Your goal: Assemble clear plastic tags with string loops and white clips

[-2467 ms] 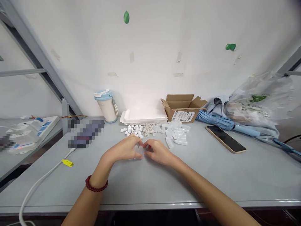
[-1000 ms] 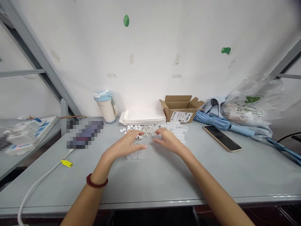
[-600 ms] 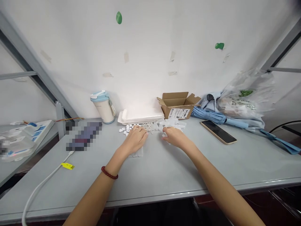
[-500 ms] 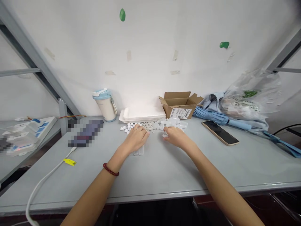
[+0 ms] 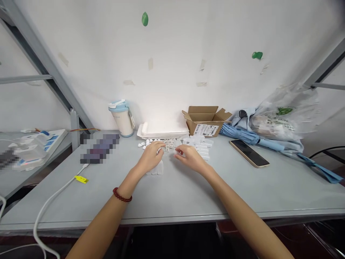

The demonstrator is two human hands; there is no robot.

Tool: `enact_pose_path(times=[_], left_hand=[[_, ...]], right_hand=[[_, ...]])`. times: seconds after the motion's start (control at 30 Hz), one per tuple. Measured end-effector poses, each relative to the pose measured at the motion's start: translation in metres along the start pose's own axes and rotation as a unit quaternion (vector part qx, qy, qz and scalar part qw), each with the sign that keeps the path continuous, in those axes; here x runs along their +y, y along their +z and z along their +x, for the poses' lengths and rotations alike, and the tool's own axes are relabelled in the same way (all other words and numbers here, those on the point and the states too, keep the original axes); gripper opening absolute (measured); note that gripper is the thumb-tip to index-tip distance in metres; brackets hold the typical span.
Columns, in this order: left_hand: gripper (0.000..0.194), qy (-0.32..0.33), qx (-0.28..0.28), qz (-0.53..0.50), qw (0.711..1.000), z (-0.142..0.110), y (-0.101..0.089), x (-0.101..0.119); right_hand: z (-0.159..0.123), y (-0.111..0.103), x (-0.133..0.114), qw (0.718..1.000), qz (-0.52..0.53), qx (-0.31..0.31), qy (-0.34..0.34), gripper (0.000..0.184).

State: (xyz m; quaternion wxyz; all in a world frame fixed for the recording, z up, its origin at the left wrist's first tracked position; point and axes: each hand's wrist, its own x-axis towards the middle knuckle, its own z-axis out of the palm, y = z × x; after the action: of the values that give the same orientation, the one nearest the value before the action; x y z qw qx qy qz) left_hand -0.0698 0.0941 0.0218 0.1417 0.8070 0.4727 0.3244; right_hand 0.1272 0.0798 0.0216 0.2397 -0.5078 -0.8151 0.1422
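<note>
My left hand (image 5: 151,155) is over the left side of a heap of small white looped pieces (image 5: 170,143). Its thumb stands apart from the curved fingers, and I make out nothing between them. Across a short gap, my right hand (image 5: 190,157) rests low by the heap's right side, thumb and forefinger curved with space between their tips. Beside my right hand lie several clear plastic tubes (image 5: 204,148). Small white caps (image 5: 142,144) are scattered beyond my left hand. Just below that hand, flat translucent pieces (image 5: 157,169) lie side by side on the grey table.
Behind the heap are stacked white foam sheets (image 5: 164,131) and an open cardboard box (image 5: 203,122). A cup (image 5: 122,120) and a blurred dark device (image 5: 99,149) with a white cable stand left. Rightward are a phone (image 5: 249,153), a blue umbrella (image 5: 242,135) and a plastic bag (image 5: 283,115).
My right hand has moved left and slightly down from the clear tubes, uncovering more of them. My left hand has shifted slightly left, and its thumb now shows. The view has tilted a little.
</note>
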Motion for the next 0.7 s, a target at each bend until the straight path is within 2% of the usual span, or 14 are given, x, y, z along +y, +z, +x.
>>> enact_pose_path(times=[0.23, 0.37, 0.5, 0.7], left_hand=[[0.035, 0.045, 0.031, -0.057, 0.997, -0.005, 0.011, 0.011], [0.036, 0.072, 0.041, -0.069, 0.994, -0.009, 0.019, 0.020], [0.035, 0.057, 0.058, -0.082, 0.993, -0.010, 0.020, 0.026], [0.029, 0.015, 0.072, -0.093, 0.993, -0.011, 0.017, 0.030]], right_hand=[[0.000, 0.012, -0.006, 0.996, 0.061, 0.042, -0.042, 0.009], [0.000, 0.016, -0.006, 0.996, 0.062, 0.057, -0.039, 0.005], [0.001, 0.019, -0.006, 0.994, 0.081, 0.066, -0.014, 0.002], [0.003, 0.021, -0.002, 0.986, 0.131, 0.093, 0.034, 0.008]])
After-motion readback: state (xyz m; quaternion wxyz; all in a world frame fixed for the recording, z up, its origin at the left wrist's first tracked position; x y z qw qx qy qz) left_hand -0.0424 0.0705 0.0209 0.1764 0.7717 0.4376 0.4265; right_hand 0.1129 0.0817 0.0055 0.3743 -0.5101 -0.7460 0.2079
